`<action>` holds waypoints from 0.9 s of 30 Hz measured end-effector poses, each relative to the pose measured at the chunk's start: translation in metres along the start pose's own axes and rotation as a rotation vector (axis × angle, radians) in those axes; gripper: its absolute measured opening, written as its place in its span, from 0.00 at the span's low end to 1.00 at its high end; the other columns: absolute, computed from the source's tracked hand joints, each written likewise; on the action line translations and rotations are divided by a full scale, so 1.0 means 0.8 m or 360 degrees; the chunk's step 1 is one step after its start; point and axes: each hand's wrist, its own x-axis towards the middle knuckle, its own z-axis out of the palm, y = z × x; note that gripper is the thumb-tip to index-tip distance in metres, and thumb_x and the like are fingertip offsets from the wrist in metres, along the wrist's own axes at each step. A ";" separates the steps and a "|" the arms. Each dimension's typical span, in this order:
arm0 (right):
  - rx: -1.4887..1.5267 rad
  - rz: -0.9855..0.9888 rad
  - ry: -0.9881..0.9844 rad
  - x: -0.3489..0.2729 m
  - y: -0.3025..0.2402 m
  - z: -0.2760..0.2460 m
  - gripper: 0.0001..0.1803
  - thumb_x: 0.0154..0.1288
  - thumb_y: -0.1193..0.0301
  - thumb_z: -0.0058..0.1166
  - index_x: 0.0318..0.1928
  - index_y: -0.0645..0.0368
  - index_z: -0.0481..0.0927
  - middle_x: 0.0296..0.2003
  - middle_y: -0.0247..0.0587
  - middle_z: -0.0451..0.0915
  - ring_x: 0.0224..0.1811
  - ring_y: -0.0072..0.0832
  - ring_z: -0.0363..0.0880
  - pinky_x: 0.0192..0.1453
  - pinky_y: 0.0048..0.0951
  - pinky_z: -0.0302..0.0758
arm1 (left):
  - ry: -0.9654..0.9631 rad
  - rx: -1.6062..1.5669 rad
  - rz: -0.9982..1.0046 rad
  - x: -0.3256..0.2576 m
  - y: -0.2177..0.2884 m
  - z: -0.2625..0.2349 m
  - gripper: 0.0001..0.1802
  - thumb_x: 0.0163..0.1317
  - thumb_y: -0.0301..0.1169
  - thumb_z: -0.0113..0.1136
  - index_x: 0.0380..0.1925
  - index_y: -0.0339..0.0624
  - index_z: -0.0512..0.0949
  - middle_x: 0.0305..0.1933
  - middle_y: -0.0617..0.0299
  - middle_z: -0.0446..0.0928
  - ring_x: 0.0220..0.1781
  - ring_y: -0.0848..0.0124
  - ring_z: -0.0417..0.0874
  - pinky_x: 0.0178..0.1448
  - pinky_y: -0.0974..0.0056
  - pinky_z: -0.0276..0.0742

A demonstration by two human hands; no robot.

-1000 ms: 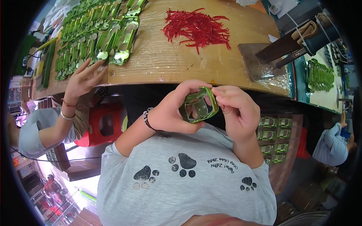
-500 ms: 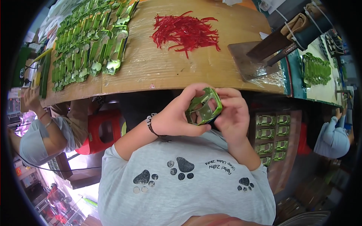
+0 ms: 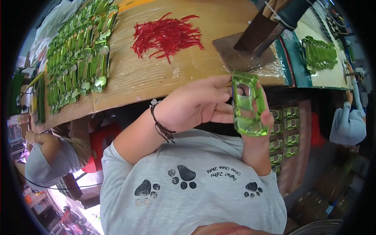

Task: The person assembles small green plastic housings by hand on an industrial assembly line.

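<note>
A shiny translucent green toy car body shell [image 3: 249,107] is held upright in front of my chest, over the near table edge. My right hand [image 3: 264,113] grips it along its right side, thumb near the lower end; most of that hand is hidden behind the shell. My left hand [image 3: 196,102], with a dark braided cord on its wrist, is beside the shell's left edge. Its fingers are apart and partly stretched, the tips at that edge; whether they press on it I cannot tell.
Rows of green car shells [image 3: 80,58] cover the table's left part. Red plastic strips [image 3: 168,37] lie heaped mid-table, beside a metal plate with a post [image 3: 243,51]. More shells sit in a tray [image 3: 302,156] at lower right. Co-workers [image 3: 346,123] sit on both sides.
The car shell has moved right and turned from tilted to upright. My left hand's fingers have loosened from around it, while my right hand holds its right side. The view has shifted rightward.
</note>
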 end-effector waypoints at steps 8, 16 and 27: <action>-0.0011 -0.0168 0.0065 0.030 -0.022 -0.003 0.53 0.54 0.47 0.71 0.68 0.63 0.55 0.58 0.47 0.73 0.57 0.34 0.78 0.58 0.41 0.81 | 0.0082 0.0175 0.0180 0.037 0.010 0.009 0.34 0.71 0.25 0.49 0.73 0.27 0.49 0.63 0.51 0.72 0.52 0.70 0.82 0.55 0.66 0.80; 0.0045 -0.0088 0.0065 0.023 -0.042 0.017 0.53 0.54 0.45 0.70 0.68 0.62 0.55 0.59 0.46 0.71 0.58 0.36 0.77 0.59 0.42 0.81 | 0.0084 0.0210 0.0248 0.038 0.010 0.019 0.36 0.72 0.28 0.54 0.73 0.30 0.50 0.65 0.53 0.72 0.61 0.64 0.79 0.62 0.63 0.80; 0.0095 0.0007 0.0052 0.025 -0.049 0.029 0.49 0.58 0.45 0.67 0.66 0.61 0.56 0.56 0.44 0.74 0.57 0.34 0.78 0.60 0.40 0.80 | 0.0057 0.0173 0.0282 0.033 0.017 0.021 0.35 0.73 0.32 0.54 0.71 0.27 0.52 0.65 0.49 0.71 0.61 0.65 0.79 0.62 0.63 0.80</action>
